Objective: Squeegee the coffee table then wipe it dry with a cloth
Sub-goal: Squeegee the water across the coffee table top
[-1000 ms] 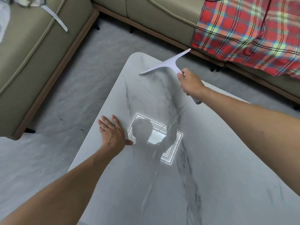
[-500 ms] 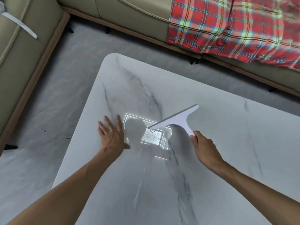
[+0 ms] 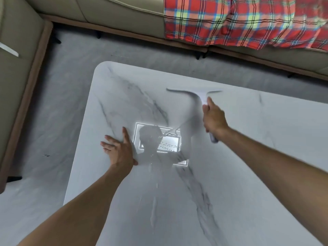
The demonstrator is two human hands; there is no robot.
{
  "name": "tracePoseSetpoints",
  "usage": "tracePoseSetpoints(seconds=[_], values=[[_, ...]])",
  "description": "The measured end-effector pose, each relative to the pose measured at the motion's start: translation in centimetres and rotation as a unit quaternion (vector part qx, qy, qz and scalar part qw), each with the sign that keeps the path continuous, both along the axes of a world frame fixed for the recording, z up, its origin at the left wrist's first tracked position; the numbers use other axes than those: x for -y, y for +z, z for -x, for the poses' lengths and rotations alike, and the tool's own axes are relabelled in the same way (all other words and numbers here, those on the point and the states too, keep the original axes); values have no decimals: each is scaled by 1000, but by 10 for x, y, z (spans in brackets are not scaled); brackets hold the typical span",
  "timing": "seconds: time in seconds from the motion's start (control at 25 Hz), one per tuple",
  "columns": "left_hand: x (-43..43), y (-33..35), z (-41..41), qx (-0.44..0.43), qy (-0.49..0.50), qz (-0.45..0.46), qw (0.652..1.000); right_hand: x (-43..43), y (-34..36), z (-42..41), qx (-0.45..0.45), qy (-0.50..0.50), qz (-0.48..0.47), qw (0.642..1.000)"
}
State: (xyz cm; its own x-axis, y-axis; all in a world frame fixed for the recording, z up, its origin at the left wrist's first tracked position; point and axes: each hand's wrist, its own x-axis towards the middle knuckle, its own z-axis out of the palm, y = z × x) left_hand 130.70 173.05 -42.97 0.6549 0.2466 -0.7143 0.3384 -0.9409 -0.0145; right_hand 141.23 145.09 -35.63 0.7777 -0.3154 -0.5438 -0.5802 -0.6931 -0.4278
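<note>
The white marble coffee table (image 3: 266,157) with grey veins fills the lower middle and right of the view. My right hand (image 3: 213,119) grips the handle of a white squeegee (image 3: 202,95), whose blade is blurred by motion and lies toward the table's far edge. My left hand (image 3: 119,151) rests flat with fingers spread near the table's left edge. Wet streaks and droplets show on the glossy top around a bright ceiling-light reflection (image 3: 168,144). No cloth is in view.
A beige sofa (image 3: 115,16) runs along the far side and another section (image 3: 16,86) stands at the left. A red plaid blanket (image 3: 239,20) lies on the far sofa. Grey floor (image 3: 62,112) separates the sofas from the table.
My right hand pulled the squeegee from the far corner toward me, then pushed it back out to the far edge further right. My left hand stayed flat on the table.
</note>
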Motion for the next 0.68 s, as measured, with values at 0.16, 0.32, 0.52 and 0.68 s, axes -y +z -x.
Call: tracePoseSetpoints(seconds=[0.16,0.32,0.52,0.68], values=[[0,3,-1,0,-11,1,1000,8,14,102,-35,-7,-25,999],[1,9,-2,2,-10,1,1000,12,40,153,-115,-5,-43,992],[0,9,-1,4,-12,3,1000,10,24,42,12,-41,-51,998],[-2,8,1,9,-22,-5,1000,-29,5,-41,-8,-95,-79,992]])
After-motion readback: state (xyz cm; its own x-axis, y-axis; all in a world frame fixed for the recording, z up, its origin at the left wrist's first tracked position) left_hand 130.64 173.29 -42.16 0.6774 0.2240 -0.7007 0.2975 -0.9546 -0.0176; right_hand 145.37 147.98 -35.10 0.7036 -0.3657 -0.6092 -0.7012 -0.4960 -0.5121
